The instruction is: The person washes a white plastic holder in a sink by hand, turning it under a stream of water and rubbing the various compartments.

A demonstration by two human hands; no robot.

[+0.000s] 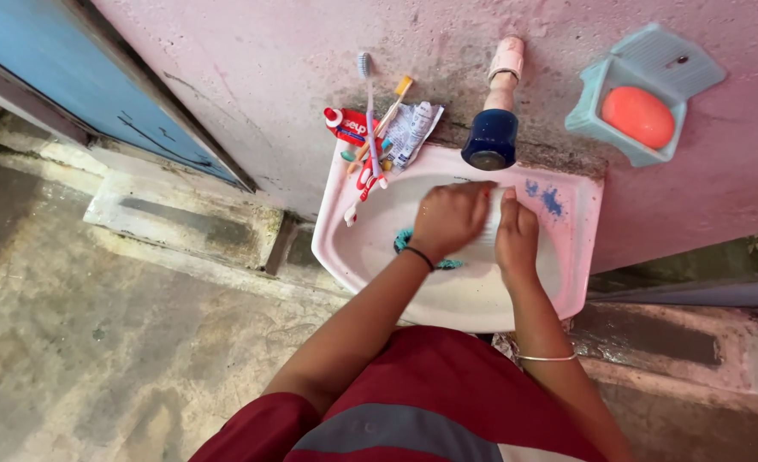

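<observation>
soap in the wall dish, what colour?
Orange-pink soap, sitting in a pale teal wall dish; shows best in the head view.

A sink (pixel 567 282) is fixed to a wall (pixel 268 77), with the floor (pixel 97 342) to its left. Both hands are over the basin, side by side: left hand (pixel 450 220), right hand (pixel 516 237). A scrubber (pixel 405 241) lies in the basin under the left hand. A tap (pixel 492 137) sits behind the hands. Toothbrushes (pixel 370 128) and a tube (pixel 413 128) lie on the sink's back left corner. A soap dish (pixel 593 111) hangs on the wall to the right of the tap, with soap (pixel 638 116) in it.
</observation>
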